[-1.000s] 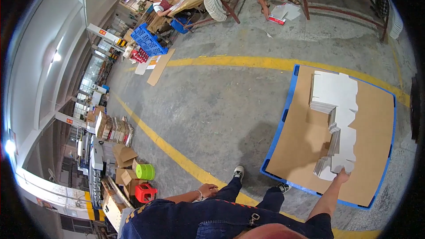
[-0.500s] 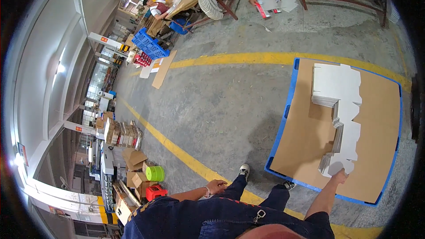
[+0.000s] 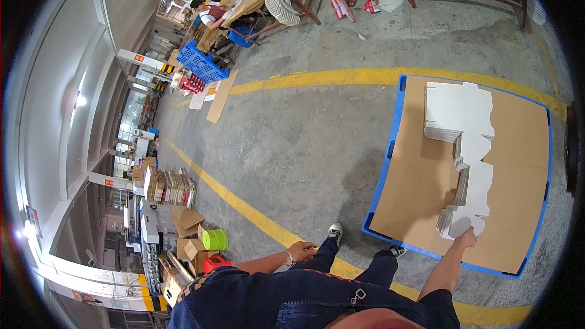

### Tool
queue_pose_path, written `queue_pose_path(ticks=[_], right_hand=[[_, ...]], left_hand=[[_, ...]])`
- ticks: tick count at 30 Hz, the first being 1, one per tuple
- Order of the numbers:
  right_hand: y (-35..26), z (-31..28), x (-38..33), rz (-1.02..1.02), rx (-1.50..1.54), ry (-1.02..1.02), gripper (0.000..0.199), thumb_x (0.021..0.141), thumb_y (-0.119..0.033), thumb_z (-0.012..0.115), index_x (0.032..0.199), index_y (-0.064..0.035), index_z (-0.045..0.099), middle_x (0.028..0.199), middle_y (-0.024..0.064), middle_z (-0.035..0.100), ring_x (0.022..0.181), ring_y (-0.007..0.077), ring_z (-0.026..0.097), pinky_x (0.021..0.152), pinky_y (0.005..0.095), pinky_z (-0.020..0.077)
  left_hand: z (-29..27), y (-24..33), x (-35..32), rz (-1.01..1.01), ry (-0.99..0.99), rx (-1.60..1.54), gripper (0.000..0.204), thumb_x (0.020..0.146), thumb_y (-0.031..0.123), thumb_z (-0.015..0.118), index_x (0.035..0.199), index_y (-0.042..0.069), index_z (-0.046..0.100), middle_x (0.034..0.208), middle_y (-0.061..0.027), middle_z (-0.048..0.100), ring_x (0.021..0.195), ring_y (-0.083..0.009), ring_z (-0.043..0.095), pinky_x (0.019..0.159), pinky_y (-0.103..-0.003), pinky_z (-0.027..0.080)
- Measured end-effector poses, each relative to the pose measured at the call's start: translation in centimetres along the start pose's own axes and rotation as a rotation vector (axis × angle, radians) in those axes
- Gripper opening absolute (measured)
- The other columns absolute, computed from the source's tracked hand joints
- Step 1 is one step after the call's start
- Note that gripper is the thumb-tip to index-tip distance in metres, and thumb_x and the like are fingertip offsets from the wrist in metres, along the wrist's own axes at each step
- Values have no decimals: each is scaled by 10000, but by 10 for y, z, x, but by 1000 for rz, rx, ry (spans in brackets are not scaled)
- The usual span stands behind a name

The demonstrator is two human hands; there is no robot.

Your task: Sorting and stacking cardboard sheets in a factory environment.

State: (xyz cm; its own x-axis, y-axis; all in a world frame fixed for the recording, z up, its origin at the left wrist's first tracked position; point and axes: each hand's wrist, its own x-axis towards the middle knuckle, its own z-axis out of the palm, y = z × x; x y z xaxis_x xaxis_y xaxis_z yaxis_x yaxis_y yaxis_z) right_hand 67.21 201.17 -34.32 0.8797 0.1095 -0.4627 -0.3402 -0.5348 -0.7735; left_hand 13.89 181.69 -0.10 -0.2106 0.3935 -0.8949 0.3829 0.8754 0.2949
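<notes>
The right hand (image 3: 466, 237) touches the near end of the stack of notched white cardboard blanks (image 3: 473, 176); finger grasp cannot be determined; the left hand (image 3: 303, 251) is released

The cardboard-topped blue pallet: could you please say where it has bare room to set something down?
Bare brown cardboard sheet lies left and right of the notched white card stack, out to the blue plastic rim. The right hand and the stack crowd the strip between.
</notes>
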Motion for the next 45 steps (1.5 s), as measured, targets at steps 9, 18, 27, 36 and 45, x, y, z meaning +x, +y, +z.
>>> queue_pose_path(ticks=[9, 18, 27, 36, 45], right_hand=[[-16, -7, -24, -24, -86, -19, 627, 718, -269, 738, 1215, 42, 517, 1112, 207, 603, 927, 321, 620, 791, 421, 532], [-11, -15, -35, 5, -28, -42, 655, 765, -371, 698, 1250, 23, 500, 1157, 192, 585, 948, 299, 614, 801, 392, 521], [13, 2, -35, 136, 140, -132, 663, 807, -445, 634, 1256, 21, 489, 1149, 184, 595, 975, 294, 611, 838, 405, 501], [38, 7, 16, 76, -31, -130, 655, 756, -375, 720, 1172, 92, 530, 1169, 154, 587, 1044, 287, 569, 902, 376, 460], [-42, -9, -44, 158, 460, -468, 368, 858, -118, 620, 1177, 44, 534, 1121, 134, 603, 959, 243, 597, 836, 385, 502]], left_hand=[[6, -11, -1, 20, 8, 19, 407, 858, 285, 629, 1192, 58, 572, 892, -58, 662, 755, -125, 642, 663, -263, 519], [9, -20, -5, 52, -7, 9, 394, 868, 274, 622, 1184, 43, 578, 898, -77, 672, 769, -127, 648, 649, -250, 512], [5, -23, 13, 111, -33, 97, 424, 891, 269, 590, 1219, 6, 535, 923, -94, 674, 813, -149, 653, 706, -262, 525], [10, 26, -1, 106, -69, 105, 394, 898, 227, 595, 1213, -2, 533, 932, -83, 664, 789, -123, 632, 687, -262, 523], [-19, 41, -1, 229, -42, 165, 369, 878, 258, 607, 1176, 42, 578, 920, -60, 662, 745, -120, 629, 658, -267, 514]])
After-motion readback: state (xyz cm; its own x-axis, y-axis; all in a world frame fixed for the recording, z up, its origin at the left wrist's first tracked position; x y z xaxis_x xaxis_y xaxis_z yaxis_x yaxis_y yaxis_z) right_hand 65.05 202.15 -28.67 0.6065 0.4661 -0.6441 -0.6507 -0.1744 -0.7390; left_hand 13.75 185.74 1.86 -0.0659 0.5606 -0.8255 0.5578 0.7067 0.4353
